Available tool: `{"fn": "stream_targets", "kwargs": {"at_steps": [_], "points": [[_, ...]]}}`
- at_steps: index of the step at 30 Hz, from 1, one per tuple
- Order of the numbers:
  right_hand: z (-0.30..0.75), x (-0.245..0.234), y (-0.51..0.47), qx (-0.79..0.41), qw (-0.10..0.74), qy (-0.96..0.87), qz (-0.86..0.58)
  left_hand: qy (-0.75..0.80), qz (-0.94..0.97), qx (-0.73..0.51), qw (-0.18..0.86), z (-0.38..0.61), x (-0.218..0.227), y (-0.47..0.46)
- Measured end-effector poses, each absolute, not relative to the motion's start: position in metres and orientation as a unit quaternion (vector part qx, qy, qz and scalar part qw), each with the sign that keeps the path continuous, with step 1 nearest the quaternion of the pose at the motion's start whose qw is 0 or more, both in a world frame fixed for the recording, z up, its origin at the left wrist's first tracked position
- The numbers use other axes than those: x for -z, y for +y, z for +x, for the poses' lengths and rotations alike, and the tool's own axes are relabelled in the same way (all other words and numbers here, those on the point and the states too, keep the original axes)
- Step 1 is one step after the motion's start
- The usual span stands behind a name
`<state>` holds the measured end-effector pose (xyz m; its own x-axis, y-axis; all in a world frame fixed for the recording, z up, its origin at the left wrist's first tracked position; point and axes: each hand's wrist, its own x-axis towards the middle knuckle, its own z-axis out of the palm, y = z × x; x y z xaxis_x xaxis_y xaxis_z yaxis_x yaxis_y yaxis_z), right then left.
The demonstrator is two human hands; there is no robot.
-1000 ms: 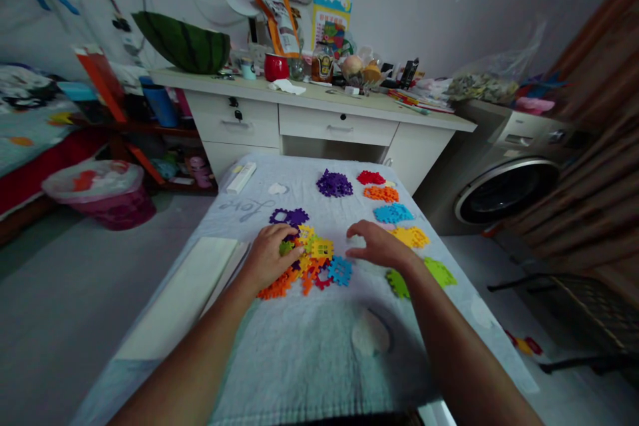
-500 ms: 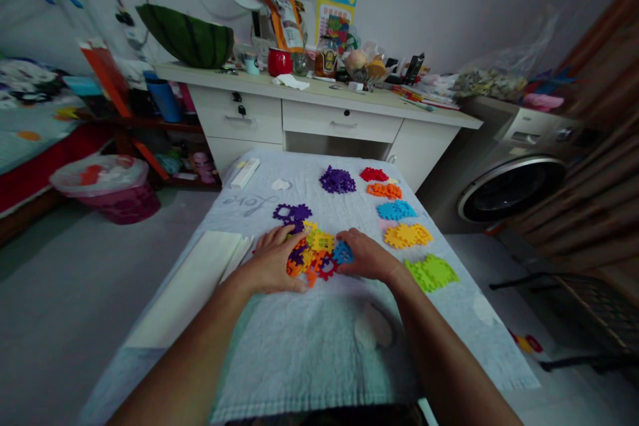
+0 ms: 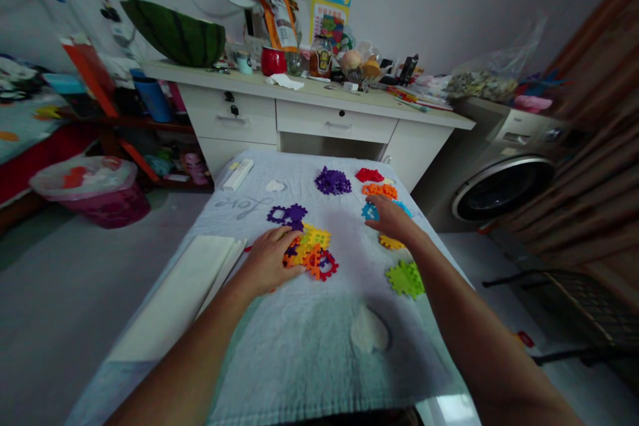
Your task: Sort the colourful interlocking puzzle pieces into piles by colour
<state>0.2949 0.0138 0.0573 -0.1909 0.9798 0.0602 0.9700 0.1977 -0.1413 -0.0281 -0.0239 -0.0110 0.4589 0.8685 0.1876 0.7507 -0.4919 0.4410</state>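
Note:
My left hand [image 3: 272, 256] rests at the left side of a mixed heap of flat plastic gear pieces [image 3: 312, 253], yellow, orange, red and purple. Its fingers are spread from the thumb, touching the heap's edge and hiding part of it. Over to the right, my right hand [image 3: 389, 216] pinches a blue gear piece [image 3: 370, 212] at the left edge of the light blue pile [image 3: 402, 208], which it partly covers. Behind that hand lie orange pieces [image 3: 379, 191]; in front are yellow pieces [image 3: 391, 241] and green pieces [image 3: 405, 278], partly hidden by my forearm.
Purple pieces [image 3: 333, 181] and red pieces [image 3: 369, 175] lie toward the table's far end. Two purple gears [image 3: 287, 214] sit beyond the mixed heap. A long white box [image 3: 177, 299] runs along the left side. A white desk [image 3: 319, 96] and washing machine [image 3: 499, 160] stand behind.
My right hand has moved from the mixed heap rightward and away to the light blue pile, carrying a blue piece. My left hand has stayed by the heap. The view has shifted slightly.

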Motion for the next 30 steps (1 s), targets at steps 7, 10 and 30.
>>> {"fn": "stream_targets", "kwargs": {"at_steps": [7, 10, 30], "points": [[0.327, -0.055, 0.044, 0.0, -0.015, -0.69, -0.723, 0.472, 0.832, -0.249, 0.151, -0.028, 0.014, -0.019], [0.325, -0.053, 0.046, -0.001, -0.056, -0.692, -0.72, 0.472, 0.83, -0.255, 0.152, -0.028, 0.015, -0.019], [0.199, -0.013, -0.012, -0.185, 0.153, -0.768, -0.593, 0.491, 0.805, -0.285, 0.172, -0.025, 0.011, -0.021]]}}
